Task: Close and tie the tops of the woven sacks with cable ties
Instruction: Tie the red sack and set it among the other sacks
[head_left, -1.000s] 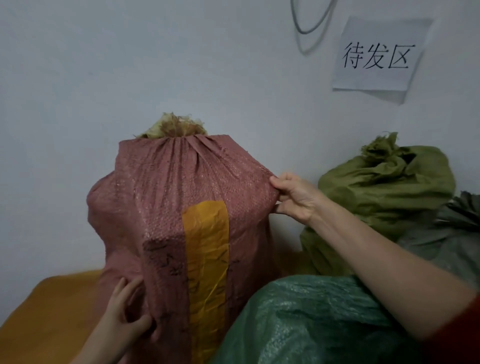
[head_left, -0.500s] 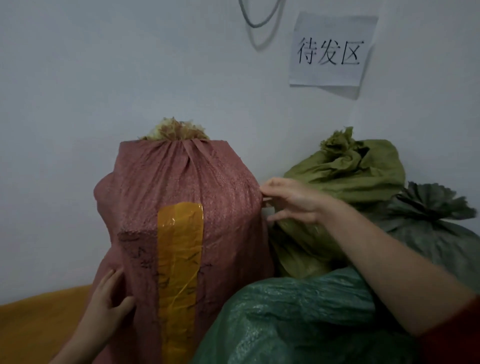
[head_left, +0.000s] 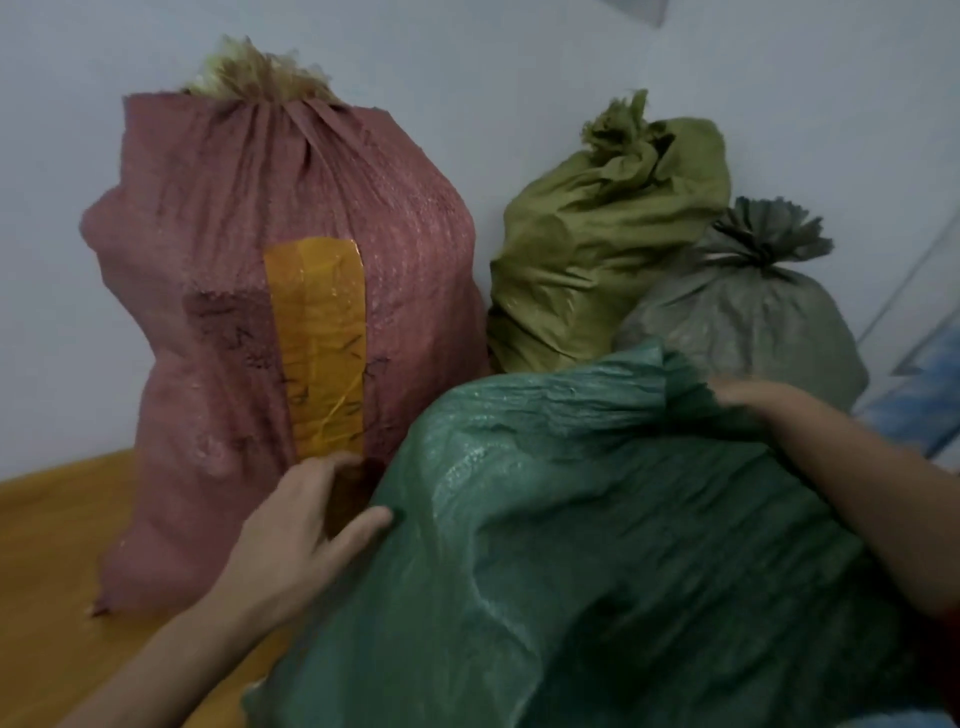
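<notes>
Nearest sack (head_left: 597, 545) before, right of tallest sack (head_left: 234, 260)

Plain pale grey-white wall (head_left: 467, 62) behind, dimly lit. Smooth orange-brown floor (head_left: 47, 545) lower left (material unclear). White paper sheet corner (head_left: 644, 8) at top edge.

we see an orange-brown surface (head_left: 47, 545), table or floor we cannot tell. the pink-red sack (head_left: 218, 291) stands upright on it against the wall (head_left: 519, 78); the dark green sack (head_left: 597, 519) in front has its base hidden.

Bare forearms (head_left: 171, 654); red right sleeve (head_left: 954, 644).
</notes>
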